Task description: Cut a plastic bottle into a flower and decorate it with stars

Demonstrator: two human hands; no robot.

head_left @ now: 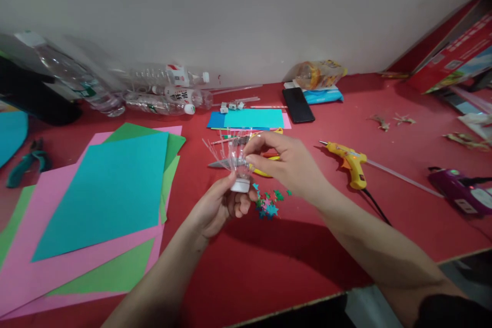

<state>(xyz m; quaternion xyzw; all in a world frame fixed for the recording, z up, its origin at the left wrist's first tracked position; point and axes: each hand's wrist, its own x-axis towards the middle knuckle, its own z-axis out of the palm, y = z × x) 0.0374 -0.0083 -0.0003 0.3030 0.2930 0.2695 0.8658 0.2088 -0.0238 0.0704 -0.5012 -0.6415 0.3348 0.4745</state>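
Note:
My left hand [226,197] grips a cut plastic bottle top [239,166] by its white cap [240,185], which points down toward me. The clear plastic above the cap is slit into thin strips that splay outward, mostly to the left. With thumb and forefinger pinched, my right hand [286,161] holds the strips on the right side. Behind the bottle top lie yellow-handled scissors [265,170], their blades partly hidden by it. Small star cutouts [269,203] in blue, green, red and pink lie in a pile just right of my left hand.
Coloured sheets [111,195] cover the left of the red table, with green pliers [28,164] beside them. Plastic bottles [161,102] lie along the wall. A phone [298,105] rests at the back; a yellow glue gun [348,161] with its cord lies to the right.

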